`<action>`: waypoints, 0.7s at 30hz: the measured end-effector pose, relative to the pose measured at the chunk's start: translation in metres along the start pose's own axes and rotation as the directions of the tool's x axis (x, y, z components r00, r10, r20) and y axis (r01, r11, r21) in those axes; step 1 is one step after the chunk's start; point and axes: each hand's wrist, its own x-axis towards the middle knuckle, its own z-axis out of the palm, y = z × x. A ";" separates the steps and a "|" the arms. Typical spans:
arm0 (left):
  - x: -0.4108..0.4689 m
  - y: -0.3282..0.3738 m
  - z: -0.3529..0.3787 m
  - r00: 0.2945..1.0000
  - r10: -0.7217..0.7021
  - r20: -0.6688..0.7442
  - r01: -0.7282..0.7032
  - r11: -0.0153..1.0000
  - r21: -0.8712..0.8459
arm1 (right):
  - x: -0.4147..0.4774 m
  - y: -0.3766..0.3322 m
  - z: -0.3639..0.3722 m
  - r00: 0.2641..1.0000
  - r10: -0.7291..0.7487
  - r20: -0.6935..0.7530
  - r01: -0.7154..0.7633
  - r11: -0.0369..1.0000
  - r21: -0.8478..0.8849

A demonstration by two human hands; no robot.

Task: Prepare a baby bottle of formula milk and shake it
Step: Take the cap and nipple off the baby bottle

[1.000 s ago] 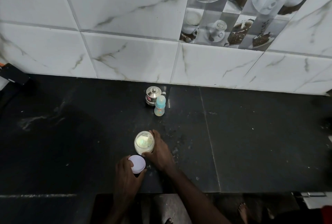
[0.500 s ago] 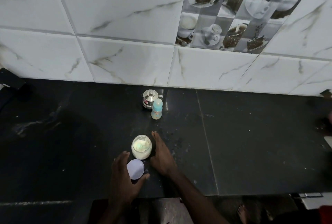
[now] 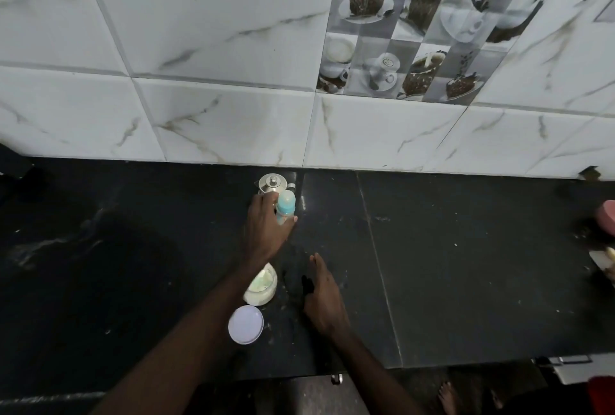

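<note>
A small baby bottle point(image 3: 285, 205) with a blue cap stands upright near the back of the black counter point(image 3: 466, 265). My left hand point(image 3: 266, 231) reaches over to it, fingers on its left side and thumb under its right, wrapped round its lower part. The open jar of pale formula powder point(image 3: 263, 285) sits nearer me, partly hidden by my left forearm. Its white lid point(image 3: 245, 324) lies flat just in front of the jar. My right hand point(image 3: 324, 298) rests on the counter to the right of the jar, holding nothing.
A small steel lidded pot point(image 3: 273, 182) stands right behind the bottle, against the tiled wall point(image 3: 233, 121). A pink object point(image 3: 607, 216) and a plate point(image 3: 602, 261) sit at the far right edge. The counter's front edge runs below my forearms.
My left hand has left the lid on the counter and reached forward to the bottle. My right hand has let go of the jar and moved right.
</note>
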 end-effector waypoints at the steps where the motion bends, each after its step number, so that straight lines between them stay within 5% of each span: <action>1: 0.010 0.002 0.000 0.998 -0.033 0.058 0.032 0.999 0.026 | -0.001 0.002 -0.002 1.000 0.003 -0.010 -0.003 1.000 -0.014; 10: 0.061 -0.003 0.011 0.946 -0.060 0.319 -0.016 0.973 0.229 | 0.000 0.023 -0.001 0.996 0.002 -0.084 -0.011 0.995 -0.099; 21: 0.080 -0.007 0.020 0.930 -0.047 0.364 -0.071 0.950 0.304 | -0.003 0.019 -0.001 0.993 0.043 -0.110 -0.054 0.993 -0.102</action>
